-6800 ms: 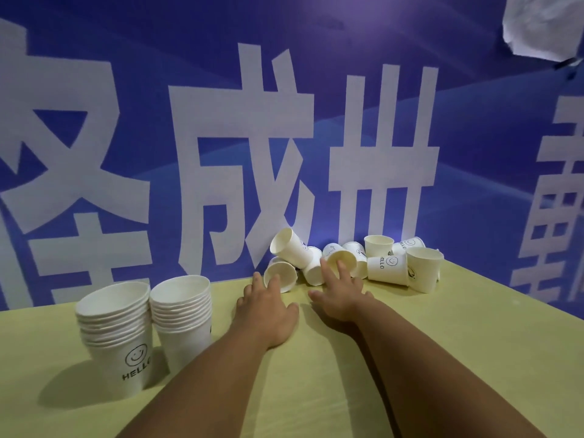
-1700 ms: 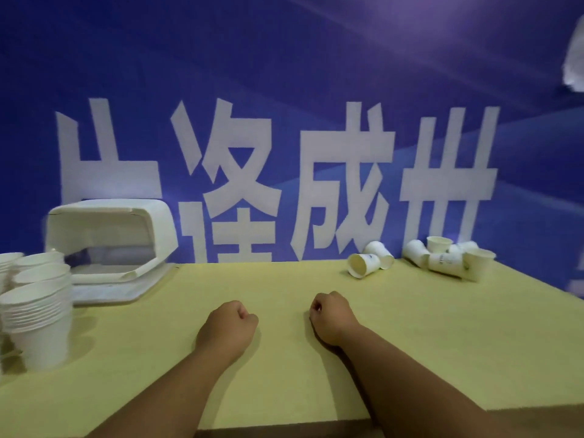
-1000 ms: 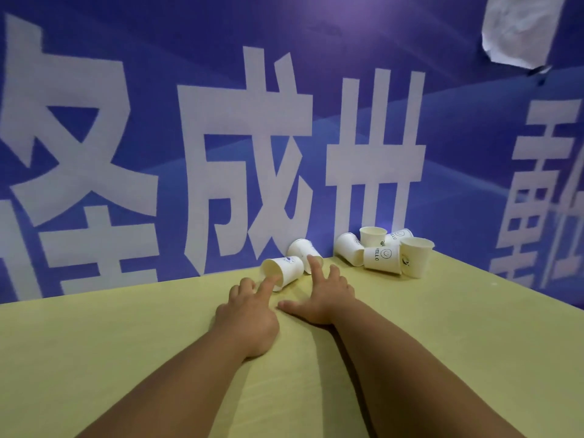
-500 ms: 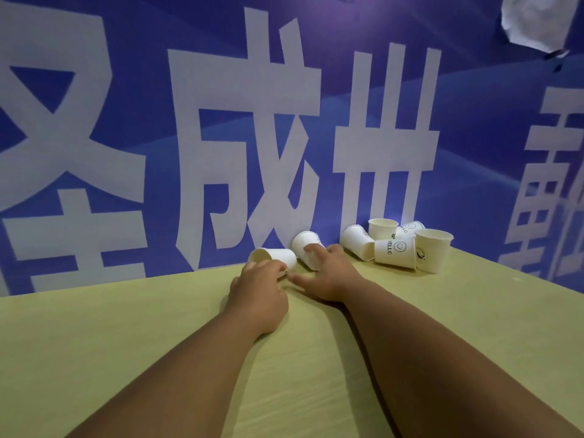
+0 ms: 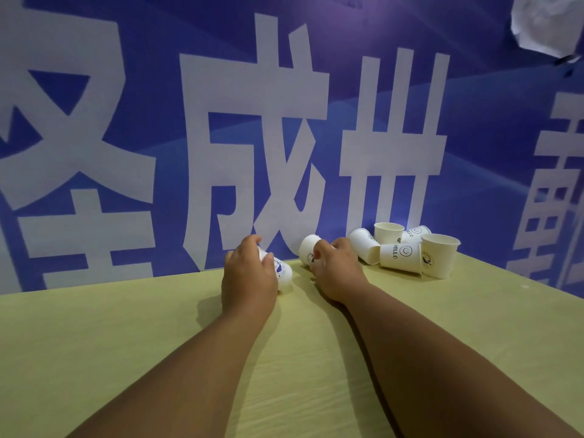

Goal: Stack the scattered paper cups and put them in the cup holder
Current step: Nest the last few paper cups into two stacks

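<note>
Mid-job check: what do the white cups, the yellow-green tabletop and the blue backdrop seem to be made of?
White printed cups: thin paper, matt, judging by rolled rims and ink logos. Yellow-green tabletop: smooth board, probably laminate or paint, with faint grain lines; which is unclear. Blue backdrop with large white characters: likely a printed vinyl or fabric banner, by its flat printed face.

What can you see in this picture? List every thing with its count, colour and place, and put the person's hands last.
Table: one, pale yellow-green, across the foreground.
Banner: one, blue with large white characters, behind the table.
Crumpled sheet: one, white, top right corner.
Cup pile: five, white, far right of the table by the banner.
Left cup: one, white with blue print, near the table's far edge.
Right cup: one, white, just right of it.
Left hand: grips the left cup.
Right hand: grips the right cup.
</note>
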Available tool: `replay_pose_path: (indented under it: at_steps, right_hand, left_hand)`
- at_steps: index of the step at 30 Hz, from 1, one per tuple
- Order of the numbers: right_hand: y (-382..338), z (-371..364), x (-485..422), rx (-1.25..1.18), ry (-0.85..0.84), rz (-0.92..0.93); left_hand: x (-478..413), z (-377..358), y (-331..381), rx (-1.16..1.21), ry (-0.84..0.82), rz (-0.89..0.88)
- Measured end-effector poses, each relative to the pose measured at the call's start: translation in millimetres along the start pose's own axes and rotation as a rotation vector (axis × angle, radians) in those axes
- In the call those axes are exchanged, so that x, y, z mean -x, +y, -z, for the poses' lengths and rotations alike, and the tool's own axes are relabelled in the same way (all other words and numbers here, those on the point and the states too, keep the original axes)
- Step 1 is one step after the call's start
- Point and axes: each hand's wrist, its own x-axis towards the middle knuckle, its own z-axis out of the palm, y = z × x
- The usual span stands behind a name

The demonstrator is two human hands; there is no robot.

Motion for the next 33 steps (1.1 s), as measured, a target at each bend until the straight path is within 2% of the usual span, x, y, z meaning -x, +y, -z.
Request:
replay_pose_path:
  at_steps: [3,7,10,12,16,19,25,29,33]
  right_hand:
    - [-2.2,1.1,-0.6,-0.091,0.049,-0.018]
    - [-5.3,8.8,-1.9,-0.49,0.125,-0.214]
    - [-5.6,9.5,-5.1,-0.633,0.028,-0.306]
    - [-5.6,8.5,-6.2,-0.672,-0.045,-0.324]
    - [-6.0,9.6,-4.3,-0.699,-0.164,-0.287]
    - [-7.9,9.4,-3.4,-0.695,-0.248,-0.252]
    - [-9.8,3.9,-1.4,-0.5,-0.339,-0.132]
    - [-9.4,5.6,-0.8,-0.445,-0.39,-0.156]
    - [-4.2,21.1,11.3,-0.499,-0.375,-0.231]
  left_hand:
    - [-0.5,2.2,0.1,-0.052,0.106,-0.109]
    - [-4.8,6.7,1.0,-0.091,0.198,-0.111]
    - [-4.6,7.9,-1.1,-0.05,0.165,-0.074]
    - [-2.4,6.9,-3.2,-0.027,0.065,-0.04]
    - [-0.2,3.0,-8.8,0.034,-0.171,0.083]
    - [-0.4,2.1,-13.4,0.031,-0.243,0.148]
    - [-1.9,-0.1,-16.1,-0.081,-0.243,0.157]
    - [-4.1,0.4,-18.8,-0.081,-0.229,0.169]
    - [2.9,6.1,-8.6,-0.116,-0.071,0.061]
